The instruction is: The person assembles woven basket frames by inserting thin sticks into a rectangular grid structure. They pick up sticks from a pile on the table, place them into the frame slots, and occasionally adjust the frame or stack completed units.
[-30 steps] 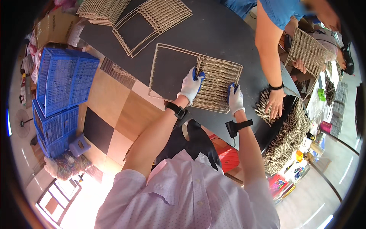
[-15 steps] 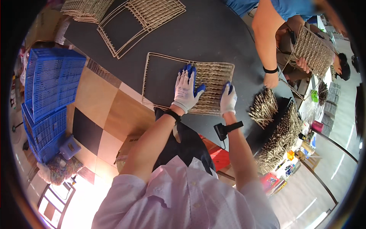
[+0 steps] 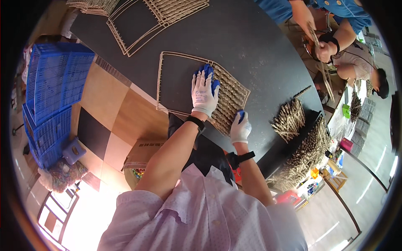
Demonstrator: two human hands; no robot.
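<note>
A wire frame (image 3: pixel 159 79) wrapped in tan cord lies on the dark table before me. Its left part is bare; a woven panel of twisted cord (image 3: pixel 232 91) makes up the right part, set at an angle to the frame. My left hand (image 3: pixel 203 98), in a white and blue glove, rests flat with fingers stretched across the seam where frame and panel meet. At the panel's lower right corner, my gloved right hand (image 3: pixel 240 130) has its fingers curled round the edge. The palm side of both hands is hidden.
Similar frames (image 3: pixel 176 10) lie at the table's far left. Twisted cord pieces (image 3: pixel 289 120) form a pile on the right, beside a black bin (image 3: pixel 307 152) heaped with more. A co-worker's hands (image 3: pixel 322 48) hold a frame at the upper right. Blue crates (image 3: pixel 58 83) stand at left.
The woven panel has swung its right edge toward me, from level to slanting down. My right hand moved nearer with it. The co-worker's arm has lifted from the pile to a frame.
</note>
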